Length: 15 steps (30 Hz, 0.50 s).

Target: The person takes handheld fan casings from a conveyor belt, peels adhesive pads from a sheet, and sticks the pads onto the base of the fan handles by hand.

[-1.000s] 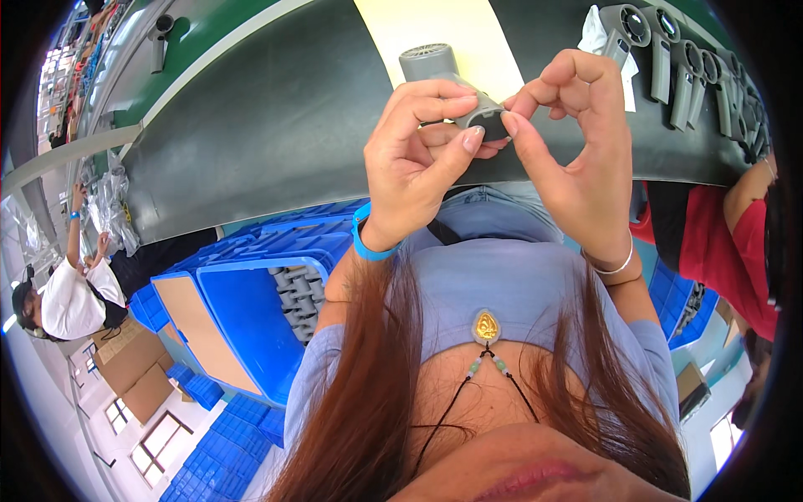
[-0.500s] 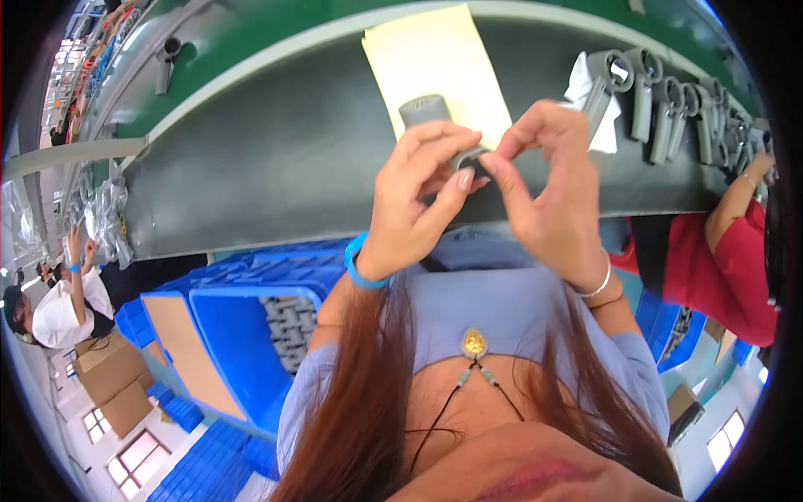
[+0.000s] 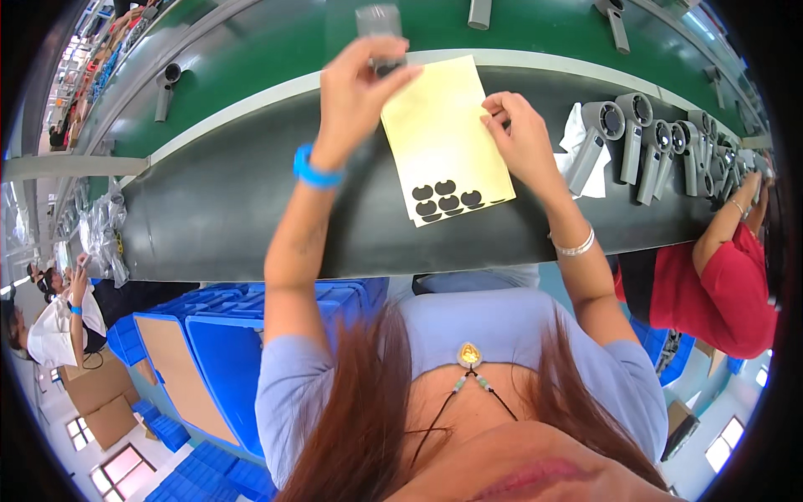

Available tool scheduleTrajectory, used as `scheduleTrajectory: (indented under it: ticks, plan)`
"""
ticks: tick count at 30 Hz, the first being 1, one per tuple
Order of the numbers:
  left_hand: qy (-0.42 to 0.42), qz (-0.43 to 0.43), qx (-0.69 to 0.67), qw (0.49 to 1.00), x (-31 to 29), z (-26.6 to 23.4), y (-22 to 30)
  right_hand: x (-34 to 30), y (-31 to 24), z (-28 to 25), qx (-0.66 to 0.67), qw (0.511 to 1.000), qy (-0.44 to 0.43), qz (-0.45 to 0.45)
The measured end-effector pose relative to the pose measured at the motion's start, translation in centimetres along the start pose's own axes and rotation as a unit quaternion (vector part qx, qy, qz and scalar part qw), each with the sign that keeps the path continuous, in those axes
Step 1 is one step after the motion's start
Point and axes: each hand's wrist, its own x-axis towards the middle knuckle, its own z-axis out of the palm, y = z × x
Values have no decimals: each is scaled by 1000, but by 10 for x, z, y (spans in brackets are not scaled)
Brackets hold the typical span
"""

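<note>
My left hand point(image 3: 355, 96) is closed on a grey handheld fan point(image 3: 380, 23), smeared by motion, over the far edge of the dark work surface. Its grey handle points away from me, and fingers cover most of the head. A yellow sheet point(image 3: 447, 125) lies in front of me, with several black round stickers point(image 3: 449, 202) along its near end. At the sheet's right edge is my right hand point(image 3: 517, 138), its fingers curled and thumb close to the fingertips. Whether it pinches anything there is hidden.
Several grey handheld fans point(image 3: 636, 138) lie in a row at right, the nearest on a white cloth point(image 3: 572, 149). A green conveyor belt point(image 3: 276, 75) beyond carries spaced-out fans. A co-worker in red point(image 3: 711, 289) works at right. Blue crates point(image 3: 222, 368) stand below left.
My left hand has carried the fan up and left, away from my chest toward the green belt. My right hand has parted from the fan and moved to the sheet's right edge, uncovering the stickers.
</note>
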Motion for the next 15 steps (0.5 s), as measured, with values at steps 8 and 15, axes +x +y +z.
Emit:
scheduleTrajectory:
  ticks: [8, 15]
  plan:
    - [34, 181, -81, 979, 88, 3, -141, -28, -9, 12, -64, 989, -130, -21]
    - [75, 129, 379, 913, 73, -4, -156, -69, -30, 31, -32, 995, -93, -12]
